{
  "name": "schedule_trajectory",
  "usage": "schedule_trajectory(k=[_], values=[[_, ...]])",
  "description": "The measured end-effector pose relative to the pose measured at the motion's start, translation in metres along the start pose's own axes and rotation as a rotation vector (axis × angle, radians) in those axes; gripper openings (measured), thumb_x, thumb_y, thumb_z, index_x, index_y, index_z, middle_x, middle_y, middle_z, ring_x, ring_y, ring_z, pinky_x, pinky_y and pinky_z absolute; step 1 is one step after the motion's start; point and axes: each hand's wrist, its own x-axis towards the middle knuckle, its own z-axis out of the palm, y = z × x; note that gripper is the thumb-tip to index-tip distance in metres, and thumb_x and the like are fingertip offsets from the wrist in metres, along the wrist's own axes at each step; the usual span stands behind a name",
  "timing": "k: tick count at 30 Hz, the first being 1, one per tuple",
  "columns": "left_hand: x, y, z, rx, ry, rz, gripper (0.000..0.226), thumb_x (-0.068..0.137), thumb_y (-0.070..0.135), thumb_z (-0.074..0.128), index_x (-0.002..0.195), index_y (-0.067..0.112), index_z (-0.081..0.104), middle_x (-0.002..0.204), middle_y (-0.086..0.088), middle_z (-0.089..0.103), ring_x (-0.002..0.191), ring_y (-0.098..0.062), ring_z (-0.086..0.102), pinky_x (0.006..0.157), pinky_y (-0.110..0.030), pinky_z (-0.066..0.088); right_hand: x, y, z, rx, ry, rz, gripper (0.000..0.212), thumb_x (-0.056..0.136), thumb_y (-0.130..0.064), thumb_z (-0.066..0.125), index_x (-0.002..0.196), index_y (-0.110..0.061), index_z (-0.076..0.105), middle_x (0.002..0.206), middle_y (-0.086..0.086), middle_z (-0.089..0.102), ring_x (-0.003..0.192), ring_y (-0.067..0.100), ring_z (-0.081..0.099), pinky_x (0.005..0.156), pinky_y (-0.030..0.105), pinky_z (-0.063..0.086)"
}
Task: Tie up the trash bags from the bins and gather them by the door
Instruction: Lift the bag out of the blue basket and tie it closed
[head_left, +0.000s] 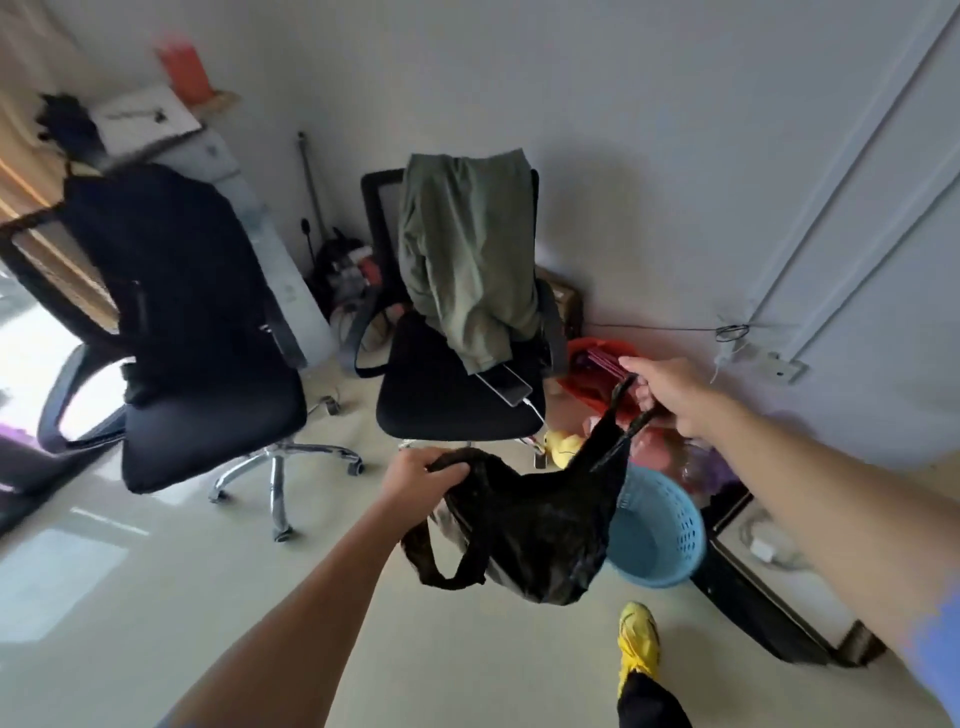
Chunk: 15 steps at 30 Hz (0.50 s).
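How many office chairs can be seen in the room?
2. One black chair stands on the left by the desk; the other chair, with a green garment over its back, stands in the middle near the wall.

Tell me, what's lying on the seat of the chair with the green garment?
A phone with a white cable lies on the seat, partly under the green garment. Anything beneath the cloth is hidden.

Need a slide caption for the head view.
Both hands, left and right, hold a black trash bag above the blue bin.
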Motion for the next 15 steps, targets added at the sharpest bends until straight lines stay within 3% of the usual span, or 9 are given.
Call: schedule_trajectory(k=[3, 6, 11, 12, 13, 15], values=[[-0.033, 0.003, -0.054, -0.152, 0.035, -0.023, 0.026, 0.083, 0.023, 0.064, 0.074, -0.001, 0.064, 0.067, -0.009, 0.055, 0.066, -0.020, 0.053, 0.066, -0.031, 0.040, -0.042, -0.042, 0.033, 0.063, -0.068, -0.053, 0.035, 0.085, -0.036, 0.070, 0.064, -0.020, 0.046, 0.051, -0.002, 0.044, 0.041, 0.013, 0.040, 0.044, 0.025, 0.035], [-0.060, 0.017, -0.098, -0.335, 0.120, -0.004, 0.028, 0.085, 0.018, 0.063, 0.082, -0.009, 0.064, 0.070, -0.009, 0.061, 0.066, -0.021, 0.059, 0.065, -0.031, 0.046, -0.082, -0.088, 0.055, 0.121, -0.143, -0.130, 0.035, 0.086, -0.035, 0.068, 0.062, -0.023, 0.046, 0.047, -0.006, 0.047, 0.041, 0.011, 0.044, 0.044, 0.023, 0.037], [-0.097, 0.058, -0.159, -0.650, 0.207, 0.050, 0.017, 0.085, 0.019, 0.065, 0.075, 0.008, 0.071, 0.066, -0.007, 0.068, 0.054, -0.019, 0.064, 0.052, -0.028, 0.053, -0.138, -0.153, 0.074, 0.248, -0.225, -0.336, 0.021, 0.083, -0.042, 0.070, 0.077, -0.024, 0.059, 0.079, -0.004, 0.059, 0.077, 0.015, 0.058, 0.063, 0.029, 0.046], [-0.103, 0.066, -0.168, -0.677, 0.216, 0.073, 0.016, 0.085, 0.020, 0.065, 0.075, 0.009, 0.071, 0.065, -0.006, 0.068, 0.052, -0.018, 0.064, 0.051, -0.027, 0.053, -0.144, -0.157, 0.077, 0.247, -0.245, -0.379, 0.025, 0.079, -0.046, 0.072, 0.090, -0.026, 0.061, 0.090, -0.004, 0.060, 0.088, 0.016, 0.058, 0.070, 0.032, 0.047], [-0.109, 0.075, -0.177, -0.704, 0.221, 0.095, 0.016, 0.085, 0.020, 0.064, 0.076, 0.009, 0.071, 0.066, -0.007, 0.068, 0.051, -0.018, 0.064, 0.050, -0.027, 0.053, -0.148, -0.157, 0.082, 0.218, -0.275, -0.412, 0.044, 0.076, -0.051, 0.072, 0.110, -0.026, 0.059, 0.105, -0.003, 0.059, 0.099, 0.018, 0.055, 0.077, 0.034, 0.047], [-0.123, 0.089, -0.193, -0.761, 0.221, 0.133, 0.017, 0.085, 0.022, 0.063, 0.077, 0.011, 0.073, 0.069, -0.008, 0.070, 0.055, -0.021, 0.066, 0.052, -0.028, 0.054, -0.153, -0.148, 0.095, 0.172, -0.360, -0.406, 0.089, 0.067, -0.060, 0.073, 0.142, -0.026, 0.038, 0.127, 0.000, 0.050, 0.113, 0.019, 0.048, 0.083, 0.036, 0.045]])
